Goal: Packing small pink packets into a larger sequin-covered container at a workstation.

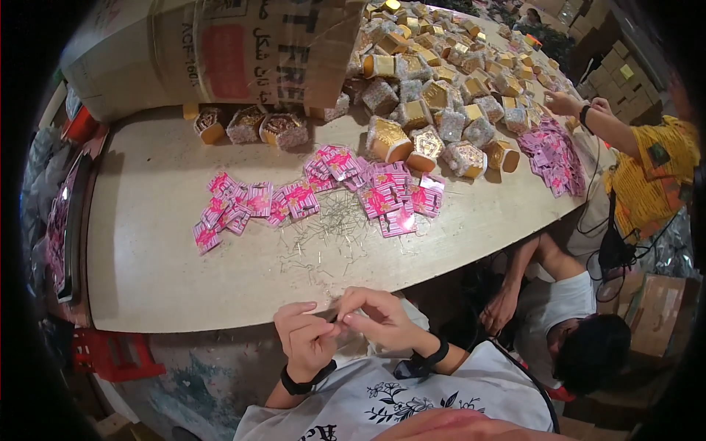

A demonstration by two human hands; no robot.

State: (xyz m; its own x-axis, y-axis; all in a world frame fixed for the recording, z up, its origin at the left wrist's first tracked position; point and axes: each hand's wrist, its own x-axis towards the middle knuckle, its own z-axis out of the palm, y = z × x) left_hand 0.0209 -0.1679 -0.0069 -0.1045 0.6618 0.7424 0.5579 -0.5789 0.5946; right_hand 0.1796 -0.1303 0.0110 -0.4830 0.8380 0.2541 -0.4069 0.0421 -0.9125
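Note:
Just off the table's near edge, my left hand (306, 342) and my right hand (382, 320) meet with fingers pinched together. A tiny dark bit shows between the fingertips, too small to name. Beyond them on the table lies a loose scatter of thin metal pins or wire pieces (323, 234). Around that scatter are overlapping pink-and-white striped cards (387, 195), with more of these small cards (237, 202) spread to the left. Behind the cards stand several gold hexagonal boxes (387, 140) with glittery rough sides.
A large cardboard carton (165, 55) stands on the table (158, 272) at the back left. A pink card heap (553, 158) lies near a person in a yellow top (657, 169). Another person in white (555, 309) bends low at right. A red stool (118, 353) stands below left.

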